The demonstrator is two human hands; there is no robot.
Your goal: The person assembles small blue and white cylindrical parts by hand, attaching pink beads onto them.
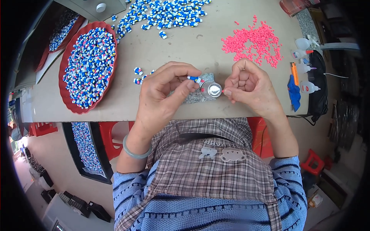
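My left hand [163, 92] pinches a small blue-and-white figurine [194, 79] between thumb and fingertip. A tiny red-pink bit shows at the figurine's right end. Between my hands stands a small round clear dish [211, 90] with a shiny silvery middle, resting on a speckled stone slab [192, 100]. At the dish's right edge, my right hand [250, 86] is closed in a pinch on a tiny pink piece [223, 91], of which only the tip shows. A few more figurines [138, 71] lie just left of my left hand, partly hidden by it.
Left stands a red scalloped tray [63, 82] full of figurines. More figurines [173, 14] are spread at the back, and loose pink pieces [256, 42] at back right. Small glue bottles [307, 87], an orange cutter [294, 73] and a blue cloth-like item [294, 94] line the right edge.
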